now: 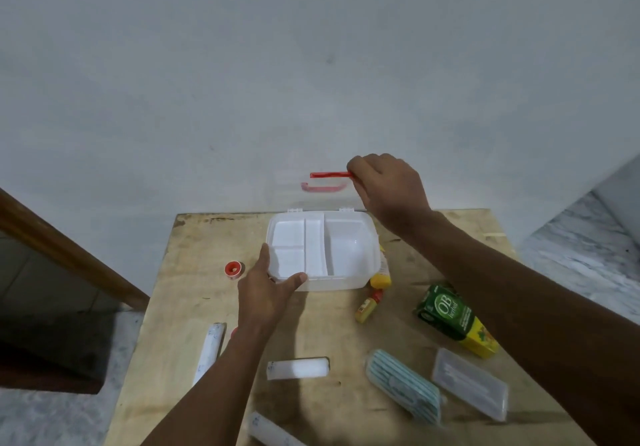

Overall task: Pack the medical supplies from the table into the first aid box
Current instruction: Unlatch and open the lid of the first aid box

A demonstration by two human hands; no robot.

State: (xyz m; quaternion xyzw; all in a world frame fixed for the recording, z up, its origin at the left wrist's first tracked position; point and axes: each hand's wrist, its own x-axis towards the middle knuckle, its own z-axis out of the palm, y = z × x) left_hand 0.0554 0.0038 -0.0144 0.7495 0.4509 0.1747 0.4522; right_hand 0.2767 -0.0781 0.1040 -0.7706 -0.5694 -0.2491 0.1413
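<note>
The white first aid box (349,248) stands open at the far middle of the wooden table (194,272), its inner tray split into compartments that hold nothing. My left hand (270,286) grips the box's near left corner. My right hand (388,189) holds the clear lid upright by its top edge, next to the red latch (329,175). Supplies lie around: a red tape roll (233,269), a small yellow bottle (367,306), a green and yellow carton (453,317), three white gauze rolls (298,368) (209,348) (273,431), a striped pouch (403,385) and a clear case (471,383).
A yellow packet (381,277) lies tucked against the box's right side. The table backs onto a pale wall. A dark wooden rail (69,255) runs down at the left, and marbled floor shows on both sides.
</note>
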